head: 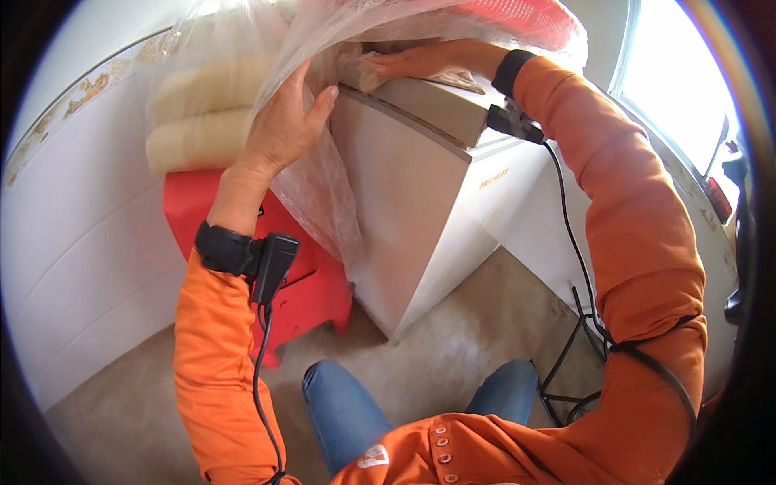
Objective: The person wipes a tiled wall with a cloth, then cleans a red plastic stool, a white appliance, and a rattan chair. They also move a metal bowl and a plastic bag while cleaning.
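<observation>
My left hand (285,130) is raised at the hanging edge of a clear plastic sheet (321,188), thumb apart from the fingers. The sheet drapes over and beside it, and no firm grip on it shows. My right hand (406,62) lies flat under the sheet on top of a white box-shaped cabinet or appliance (406,200). Its fingertips bear on a bunched beige cloth (367,76); more pale cloth shows below the wrist. Both wrists carry black straps with small cabled devices.
Left of the cabinet, a red plastic stool (309,309) stands under a cream padded stack (200,142). Something red (515,18) lies beneath the plastic at the top. A black metal stand (573,370) is by my right elbow. A tiled wall (91,242) rises left, a bright window (679,91) right.
</observation>
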A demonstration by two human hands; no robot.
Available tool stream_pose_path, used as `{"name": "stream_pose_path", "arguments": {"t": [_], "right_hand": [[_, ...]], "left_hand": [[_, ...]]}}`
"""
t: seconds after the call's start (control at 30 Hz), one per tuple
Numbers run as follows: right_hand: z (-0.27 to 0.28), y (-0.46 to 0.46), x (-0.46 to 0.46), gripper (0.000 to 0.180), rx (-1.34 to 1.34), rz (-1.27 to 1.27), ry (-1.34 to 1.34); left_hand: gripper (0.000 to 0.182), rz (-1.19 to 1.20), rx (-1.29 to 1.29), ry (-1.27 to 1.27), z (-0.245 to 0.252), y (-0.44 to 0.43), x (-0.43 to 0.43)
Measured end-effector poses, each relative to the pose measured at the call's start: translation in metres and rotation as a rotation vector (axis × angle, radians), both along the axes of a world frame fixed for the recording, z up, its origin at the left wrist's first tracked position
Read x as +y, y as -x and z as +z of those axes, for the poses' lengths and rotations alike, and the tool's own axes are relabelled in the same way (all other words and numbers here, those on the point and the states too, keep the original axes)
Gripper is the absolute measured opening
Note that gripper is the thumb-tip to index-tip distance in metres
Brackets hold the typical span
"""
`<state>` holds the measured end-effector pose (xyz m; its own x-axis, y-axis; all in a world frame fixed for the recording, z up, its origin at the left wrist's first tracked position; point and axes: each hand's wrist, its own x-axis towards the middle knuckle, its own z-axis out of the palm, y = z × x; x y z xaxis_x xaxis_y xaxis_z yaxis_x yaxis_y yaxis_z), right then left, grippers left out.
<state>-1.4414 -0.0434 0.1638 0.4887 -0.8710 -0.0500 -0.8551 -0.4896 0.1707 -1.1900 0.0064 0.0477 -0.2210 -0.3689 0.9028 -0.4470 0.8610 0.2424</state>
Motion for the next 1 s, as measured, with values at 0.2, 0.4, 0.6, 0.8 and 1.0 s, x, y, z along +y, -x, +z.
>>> {"name": "stream_pose_path", "arguments": {"t": [0.2,0.4,0.6,0.8,1.0], "right_hand": [[-0.003,0.030,0.076,0.050,0.040,0.223,-0.055],[-0.031,0.090,0.165,0.044,-0.404,0.195,0.081],[-0.025,0.173,0.082,0.049,-0.147,0.161,0.274],[-0.013,0.255,0.046,0.050,-0.022,-0.572,0.263],[-0.024,0.234,0.028,0.055,-0.048,-0.035,0.282]], "left_hand": [[0.060,-0.059,0.039,-0.042,-0.010,0.002,-0.008],[0.059,-0.055,0.144,-0.026,-0.007,0.026,-0.020],[0.055,-0.090,0.121,-0.022,0.005,0.074,-0.011],[0.042,-0.484,0.212,-0.072,0.032,0.132,0.018],[0.031,-0.457,0.108,0.143,0.057,0.208,0.024]]}}
